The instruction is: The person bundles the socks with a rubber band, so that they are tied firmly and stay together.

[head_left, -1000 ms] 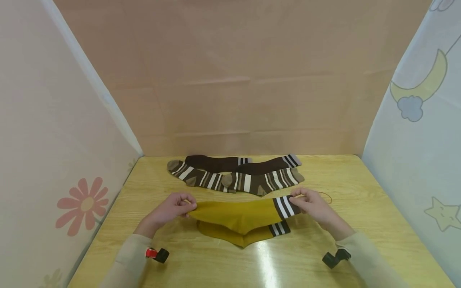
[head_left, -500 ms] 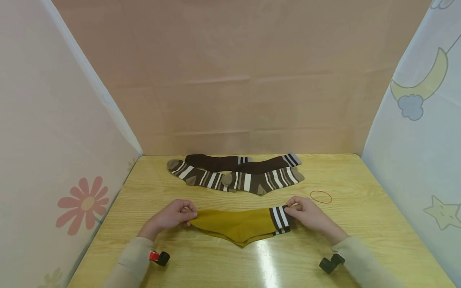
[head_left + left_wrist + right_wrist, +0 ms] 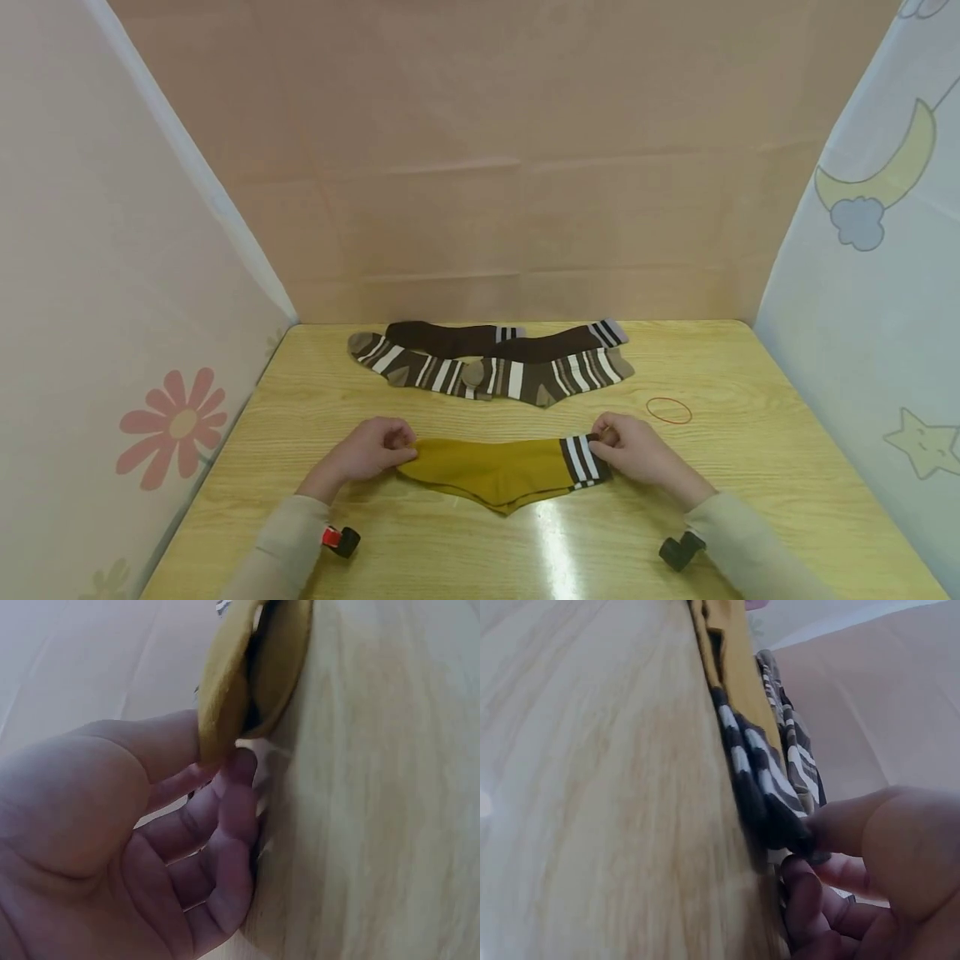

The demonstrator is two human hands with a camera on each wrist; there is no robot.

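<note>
Two mustard-yellow socks (image 3: 487, 462) lie one on top of the other near the middle of the table, the upper one nearly covering the lower. Their dark cuffs with white stripes point right. My left hand (image 3: 375, 448) pinches the upper sock's toe end; in the left wrist view the thumb and fingers meet at the tip of the yellow sock (image 3: 225, 682), with the lower sock beside it. At the other end, my right hand (image 3: 633, 450) pinches the dark cuff edge, and the striped cuff (image 3: 765, 769) hangs from the thumb and fingers in the right wrist view.
Behind the yellow socks lie two brown striped socks (image 3: 517, 379), and farther back two plain dark brown socks (image 3: 442, 339) with striped cuffs. A red rubber band (image 3: 669, 410) rests on the table right of them. Fabric walls (image 3: 480, 167) enclose the back and sides.
Both hands have lowered the upper yellow sock toward me onto the lower one, lining up their edges. The rubber band, partly behind the right hand earlier, now shows whole.
</note>
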